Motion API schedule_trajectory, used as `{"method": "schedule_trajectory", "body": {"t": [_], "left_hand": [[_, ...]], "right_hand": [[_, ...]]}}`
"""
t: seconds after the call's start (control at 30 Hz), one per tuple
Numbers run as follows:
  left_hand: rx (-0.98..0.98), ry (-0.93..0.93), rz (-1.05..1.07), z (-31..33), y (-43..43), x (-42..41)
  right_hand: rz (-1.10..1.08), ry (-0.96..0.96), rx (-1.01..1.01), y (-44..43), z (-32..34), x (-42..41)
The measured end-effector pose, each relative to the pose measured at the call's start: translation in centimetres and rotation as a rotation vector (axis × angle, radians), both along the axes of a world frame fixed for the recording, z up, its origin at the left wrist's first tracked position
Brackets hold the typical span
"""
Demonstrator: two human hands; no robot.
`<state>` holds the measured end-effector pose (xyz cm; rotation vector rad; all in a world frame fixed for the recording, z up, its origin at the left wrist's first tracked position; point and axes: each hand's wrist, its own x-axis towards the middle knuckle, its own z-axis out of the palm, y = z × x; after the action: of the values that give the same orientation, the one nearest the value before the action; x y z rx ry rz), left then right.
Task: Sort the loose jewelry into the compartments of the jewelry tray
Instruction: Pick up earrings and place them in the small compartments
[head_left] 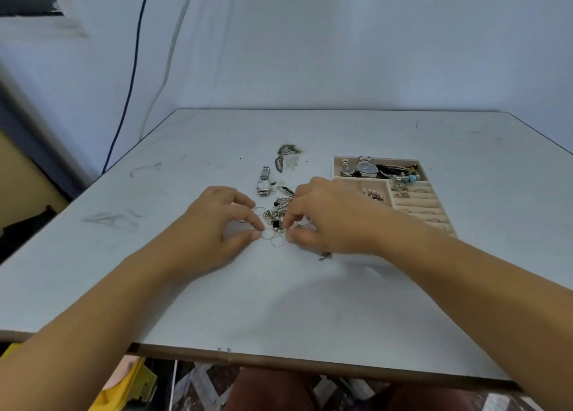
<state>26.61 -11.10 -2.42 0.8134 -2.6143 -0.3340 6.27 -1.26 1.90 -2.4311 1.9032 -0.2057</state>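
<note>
Left hand (217, 221) fingers pinch a thin hoop (267, 234), right hand (322, 218) fingers pinch the tangle (277, 214) between them, probably teasing pieces free for the tray (335, 169) beyond the right fingers.

Two hands are here: one left hand (214, 221) and one right hand (325, 218). There is one worktop (279, 302) and one jewelry tray (366, 179). I count three watches — one loose watch (263, 186) on the worktop and two tray watches (366, 166). Three thin wire hoops (267, 234) show; any others are too hidden to count. There is one tangled heap (277, 215) of loose jewelry. Two cables hang behind — one blue cable (130, 79), one white cable (172, 54).
</note>
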Motion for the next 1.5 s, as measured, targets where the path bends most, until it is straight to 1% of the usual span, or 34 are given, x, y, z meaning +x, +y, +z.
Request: {"method": "schedule_trajectory", "body": {"t": [0.1, 0.17, 0.27, 0.33, 0.43, 0.53, 0.67, 0.73, 0.9, 0.97, 1.03, 1.1, 1.17, 1.23, 1.4, 1.5], "left_hand": [[-0.015, -0.006, -0.005, 0.1, -0.3, -0.3], [0.026, 0.000, -0.014, 0.2, -0.4, -0.7], [0.066, -0.040, -0.031, 0.6, -0.5, -1.3], [0.086, -0.079, -0.012, 0.9, -0.7, -1.5], [0.146, -0.125, 0.029, 1.3, -1.2, -1.3], [0.200, -0.177, 0.052, 1.5, -1.4, -1.1], [0.183, -0.248, 0.081, 1.3, -1.3, -1.2], [0.158, -0.235, 0.075, 1.0, -1.2, -1.2], [0.136, -0.129, 0.027, 0.6, -0.8, -0.9], [0.109, -0.096, 0.007, 0.4, -0.7, -0.7], [0.129, -0.036, -0.004, 0.3, -0.4, -0.7], [0.145, 0.016, 0.007, 0.3, -0.1, -0.7], [0.114, 0.052, 0.018, 0.5, 0.1, -0.9], [0.093, 0.065, 0.035, 0.6, 0.1, -0.8], [0.073, 0.048, 0.068, 0.0, -0.6, -0.6], [0.064, 0.057, 0.077, -0.1, -0.8, -0.8]], "right_hand": [[-0.036, 0.011, -0.001, -0.7, -0.5, 1.2], [-0.057, -0.006, -0.030, -1.0, -0.9, 1.7], [-0.083, -0.037, -0.069, -0.8, -1.4, 2.1], [-0.110, -0.057, -0.036, -0.7, -1.3, 2.1], [-0.167, 0.006, 0.021, -0.8, -0.6, 2.0], [-0.171, 0.037, 0.006, -0.8, 0.0, 2.0], [-0.167, 0.039, 0.041, -1.0, 0.2, 2.3], [-0.204, 0.041, 0.059, -1.3, 0.2, 2.3], [-0.239, 0.050, 0.107, -1.9, 0.2, 2.3], [-0.240, 0.025, 0.157, -2.2, 0.2, 2.3], [-0.237, 0.010, 0.211, -2.4, 0.3, 2.2], [-0.231, 0.025, 0.259, -2.6, 0.4, 2.2], [-0.213, 0.058, 0.276, -2.7, 0.4, 2.1], [-0.193, 0.066, 0.262, -2.6, 0.4, 2.0], [-0.141, -0.083, 0.153, -1.4, -0.1, 1.8], [-0.098, -0.112, 0.053, -1.2, -0.5, 2.2]]}}
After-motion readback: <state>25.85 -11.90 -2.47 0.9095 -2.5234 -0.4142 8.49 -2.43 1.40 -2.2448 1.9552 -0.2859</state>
